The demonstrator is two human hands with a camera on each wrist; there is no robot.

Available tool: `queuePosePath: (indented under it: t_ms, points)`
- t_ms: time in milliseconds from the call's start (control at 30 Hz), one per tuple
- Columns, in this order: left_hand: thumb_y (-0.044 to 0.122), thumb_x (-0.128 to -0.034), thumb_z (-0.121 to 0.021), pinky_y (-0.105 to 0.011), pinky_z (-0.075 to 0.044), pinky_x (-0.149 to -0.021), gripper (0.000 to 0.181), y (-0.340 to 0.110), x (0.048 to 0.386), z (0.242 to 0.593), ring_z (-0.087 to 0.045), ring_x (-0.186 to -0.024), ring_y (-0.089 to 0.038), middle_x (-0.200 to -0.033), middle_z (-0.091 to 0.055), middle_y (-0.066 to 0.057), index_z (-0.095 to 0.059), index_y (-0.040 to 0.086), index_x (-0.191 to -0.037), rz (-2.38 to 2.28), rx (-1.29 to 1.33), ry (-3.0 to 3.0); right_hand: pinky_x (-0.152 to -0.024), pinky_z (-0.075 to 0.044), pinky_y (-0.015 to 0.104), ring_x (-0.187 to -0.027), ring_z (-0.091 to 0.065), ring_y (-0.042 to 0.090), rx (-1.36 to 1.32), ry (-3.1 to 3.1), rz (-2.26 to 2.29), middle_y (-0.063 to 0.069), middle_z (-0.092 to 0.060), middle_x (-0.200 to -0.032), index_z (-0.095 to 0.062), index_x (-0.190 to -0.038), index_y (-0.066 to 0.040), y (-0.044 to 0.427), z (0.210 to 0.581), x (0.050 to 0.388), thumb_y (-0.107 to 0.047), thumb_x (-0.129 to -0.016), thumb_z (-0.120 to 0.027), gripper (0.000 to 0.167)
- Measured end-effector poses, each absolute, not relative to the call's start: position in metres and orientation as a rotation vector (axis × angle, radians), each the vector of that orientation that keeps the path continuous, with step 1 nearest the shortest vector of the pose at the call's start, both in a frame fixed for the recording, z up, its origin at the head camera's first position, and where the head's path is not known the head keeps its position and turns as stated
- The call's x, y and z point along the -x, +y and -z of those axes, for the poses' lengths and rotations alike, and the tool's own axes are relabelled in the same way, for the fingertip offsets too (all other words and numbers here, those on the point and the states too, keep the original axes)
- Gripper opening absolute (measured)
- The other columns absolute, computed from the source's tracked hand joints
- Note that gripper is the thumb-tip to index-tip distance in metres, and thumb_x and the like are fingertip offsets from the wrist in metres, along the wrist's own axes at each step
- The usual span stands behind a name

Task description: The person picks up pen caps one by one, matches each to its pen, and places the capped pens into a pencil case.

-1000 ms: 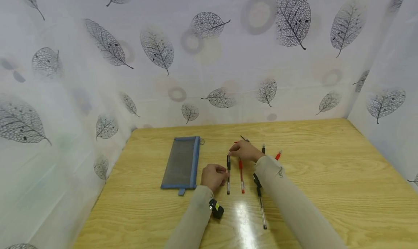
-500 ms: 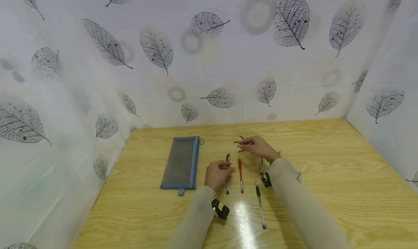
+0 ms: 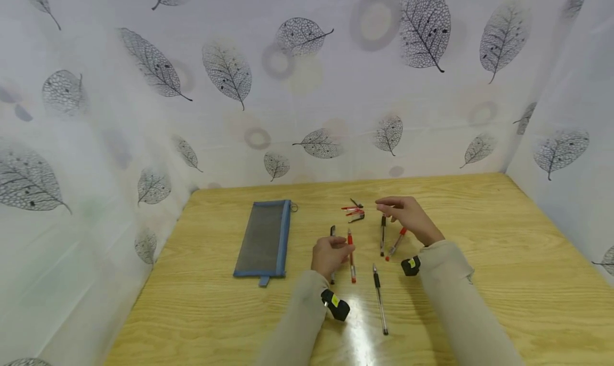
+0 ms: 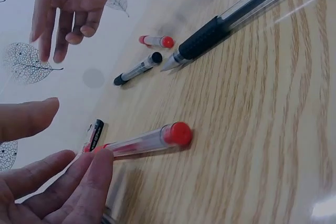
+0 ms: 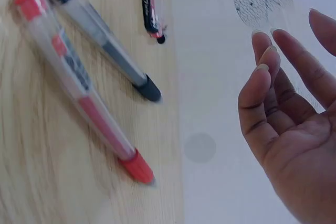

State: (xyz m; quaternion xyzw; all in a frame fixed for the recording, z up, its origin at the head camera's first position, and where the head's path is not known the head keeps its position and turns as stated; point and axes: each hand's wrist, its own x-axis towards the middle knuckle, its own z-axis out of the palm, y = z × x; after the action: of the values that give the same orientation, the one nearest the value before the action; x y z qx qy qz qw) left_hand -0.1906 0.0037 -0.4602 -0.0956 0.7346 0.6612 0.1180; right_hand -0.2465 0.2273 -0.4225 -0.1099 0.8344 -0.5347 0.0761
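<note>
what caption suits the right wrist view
Red pen and black pen on a table, an empty right hand nearby.

Screened-off workspace: leaf-print sheeting [image 3: 331,97], wood-grain table [image 3: 513,243]

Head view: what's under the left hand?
A black pen: both ends show past the left hand, its middle is covered. The fingers also hide part of a red pen. Anything fully beneath the hand can't be seen; contact with either pen is unclear.
</note>
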Motion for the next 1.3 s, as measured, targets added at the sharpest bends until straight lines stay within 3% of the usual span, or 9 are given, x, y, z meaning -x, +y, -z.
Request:
queuePosePath:
  t_ms: [200,333,500,633,900,1000,1300]
  points:
    - [0.009,-0.0822,-0.076,-0.028,-0.057,-0.069,0.032,0.011,0.192,0.463,-0.065,-0.08,-0.016,-0.095,-0.067,-0.007,-0.068,-0.001,-0.112,-1.831,0.3,2.3,-0.08,-0.049,0.046,-0.096,-0.051,0.032,0.265,2.502,1.681,0.026,-0.054,-0.129,-0.055,-0.134,-0.002,0.244,0.421,0.238,-0.034,-0.1,-0.052,0.047]
    - [0.012,-0.0814,-0.077,-0.03,-0.056,-0.072,0.033,0.017,0.193,0.461,-0.065,-0.086,-0.016,-0.098,-0.068,-0.006,-0.069,0.001,-0.112,-1.707,0.286,2.442,-0.082,-0.048,0.049,-0.094,-0.052,0.029,0.235,2.516,1.685,0.025,-0.054,-0.129,-0.054,-0.135,-0.002,0.251,0.419,0.235,-0.036,-0.1,-0.052,0.049]
    - [0.009,-0.0807,-0.078,-0.034,-0.056,-0.076,0.036,0.023,0.192,0.457,-0.066,-0.091,-0.02,-0.101,-0.069,-0.009,-0.068,-0.001,-0.113,-1.661,0.293,2.498,-0.082,-0.046,0.055,-0.093,-0.053,0.035,0.197,2.536,1.675,0.023,-0.054,-0.129,-0.054,-0.135,-0.003,0.256,0.419,0.232,-0.04,-0.099,-0.052,0.051]
    - [0.01,-0.0795,-0.079,-0.036,-0.055,-0.08,0.035,0.027,0.192,0.454,-0.065,-0.093,-0.021,-0.101,-0.069,-0.009,-0.069,-0.002,-0.111,-1.576,0.32,2.569,-0.081,-0.047,0.053,-0.092,-0.054,0.034,0.19,2.546,1.668,0.024,-0.054,-0.127,-0.054,-0.134,-0.003,0.257,0.418,0.23,-0.041,-0.099,-0.052,0.052]
    - [0.005,-0.0747,-0.081,-0.036,-0.056,-0.073,0.032,0.04,0.194,0.458,-0.064,-0.088,-0.022,-0.093,-0.068,-0.006,-0.071,-0.001,-0.105,-1.442,0.33,2.686,-0.077,-0.048,0.048,-0.092,-0.053,0.036,0.211,2.561,1.654,0.023,-0.056,-0.126,-0.057,-0.132,-0.004,0.258,0.421,0.232,-0.043,-0.098,-0.053,0.052]
    - [0.002,-0.0753,-0.079,-0.036,-0.056,-0.071,0.029,0.043,0.193,0.458,-0.064,-0.088,-0.024,-0.093,-0.067,-0.006,-0.071,0.001,-0.103,-1.403,0.326,2.692,-0.077,-0.048,0.048,-0.094,-0.052,0.038,0.216,2.556,1.653,0.021,-0.056,-0.127,-0.056,-0.133,-0.004,0.258,0.423,0.233,-0.042,-0.098,-0.053,0.052]
    - [0.001,-0.0808,-0.071,-0.038,-0.057,-0.068,0.012,0.045,0.193,0.458,-0.065,-0.083,-0.027,-0.085,-0.069,-0.007,-0.075,0.005,-0.092,-1.279,0.266,2.749,-0.075,-0.05,0.039,-0.092,-0.053,0.027,0.228,2.555,1.643,0.022,-0.056,-0.127,-0.055,-0.134,-0.001,0.257,0.418,0.232,-0.034,-0.1,-0.052,0.048]
